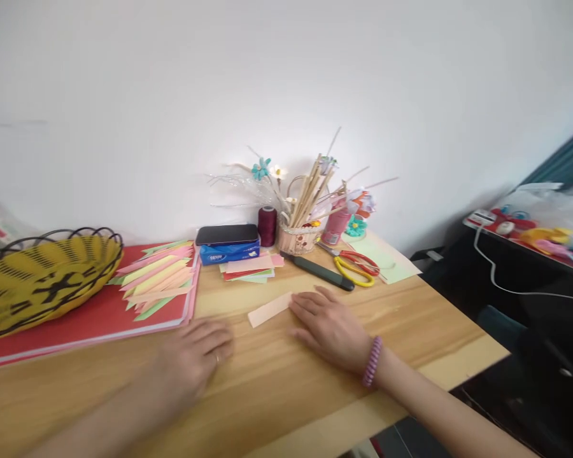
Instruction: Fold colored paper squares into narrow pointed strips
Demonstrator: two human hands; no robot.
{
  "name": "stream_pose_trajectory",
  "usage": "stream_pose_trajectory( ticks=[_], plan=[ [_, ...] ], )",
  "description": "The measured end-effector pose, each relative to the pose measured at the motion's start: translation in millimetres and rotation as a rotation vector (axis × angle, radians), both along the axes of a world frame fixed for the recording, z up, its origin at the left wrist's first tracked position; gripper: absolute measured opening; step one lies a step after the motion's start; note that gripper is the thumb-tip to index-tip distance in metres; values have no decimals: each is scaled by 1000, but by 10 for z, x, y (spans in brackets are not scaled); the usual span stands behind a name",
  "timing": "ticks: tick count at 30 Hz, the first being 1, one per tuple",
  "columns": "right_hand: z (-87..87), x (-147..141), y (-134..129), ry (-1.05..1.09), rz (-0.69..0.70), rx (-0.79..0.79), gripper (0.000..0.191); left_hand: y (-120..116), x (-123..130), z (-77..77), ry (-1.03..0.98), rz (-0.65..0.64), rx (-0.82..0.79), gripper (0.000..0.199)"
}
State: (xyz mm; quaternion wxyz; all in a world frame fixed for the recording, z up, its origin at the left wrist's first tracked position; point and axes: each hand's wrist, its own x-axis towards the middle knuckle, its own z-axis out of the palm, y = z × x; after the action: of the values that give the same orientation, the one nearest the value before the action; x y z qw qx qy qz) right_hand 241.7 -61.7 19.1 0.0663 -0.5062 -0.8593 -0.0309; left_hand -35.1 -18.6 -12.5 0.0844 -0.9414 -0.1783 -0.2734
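So, the peach paper strip [270,310] lies on the tabletop [410,327] at 2 o'clock from the left hand [200,350], which is blurry and half-curled; can't tell if it's gripping anything. Right hand [332,327]'s flattish, fingertips touching the strip's right end. Scissors [351,257] sit around its 1 o'clock.

The right hand [333,326] touches a peach paper strip [269,310], the left hand [197,353] near it.
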Motion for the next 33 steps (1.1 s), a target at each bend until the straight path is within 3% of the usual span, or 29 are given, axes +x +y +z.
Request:
stream_pose_trajectory(
  ticks=[4,8,12,17,24,29,33],
  plan=[
    [-52,-246,-58,-6,-15,-20,30,77,279,148,52,170,-241,31],
    [-32,-365,9,34,-10,-69,30,167,464,179,110,224,-571,14],
    [56,-335,184,160,-19,-114,32,225,520,179,-40,302,-945,9],
    [109,-320,368,340,-34,-341,31,230,540,285,-135,318,-1101,12],
    [218,-235,398,693,-29,-660,35,286,434,403,-240,279,-1475,30],
    [289,-189,364,858,-27,-748,43,256,389,534,-357,260,-1582,36],
    [320,-166,341,864,-40,-699,45,252,390,598,-479,275,-1592,35]
  ],
)
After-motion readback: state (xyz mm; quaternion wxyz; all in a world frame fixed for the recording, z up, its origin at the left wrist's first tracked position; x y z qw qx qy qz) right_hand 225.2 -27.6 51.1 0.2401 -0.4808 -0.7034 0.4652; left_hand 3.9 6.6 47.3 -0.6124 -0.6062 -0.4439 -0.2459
